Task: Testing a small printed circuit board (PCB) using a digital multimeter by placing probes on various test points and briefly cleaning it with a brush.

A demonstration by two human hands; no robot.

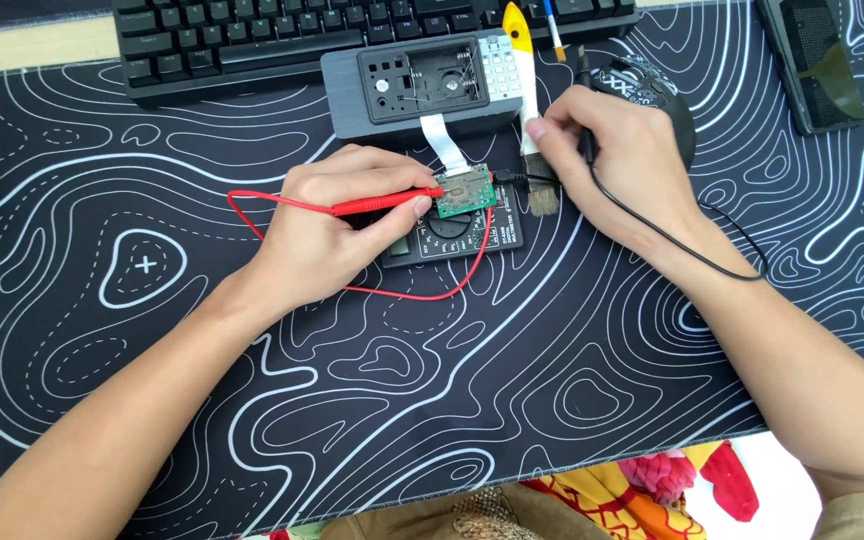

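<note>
My left hand [337,225] grips a red test probe [387,203], its tip touching a small green circuit board [465,191]. That board lies on a black multimeter [457,238] and joins an opened grey device [422,92] by a white ribbon cable [444,140]. My right hand [617,155] holds a black test probe [584,120], whose tip meets the board's right edge. A red lead [252,215] loops under my left hand; a black lead [672,240] runs past my right wrist.
A black desk mat with white contour lines [512,370] covers the table. A black keyboard [252,40] lies at the back. A white-handled brush [530,110] rests by the device, a black mouse [652,90] behind my right hand, and a dark flat object [812,60] at far right.
</note>
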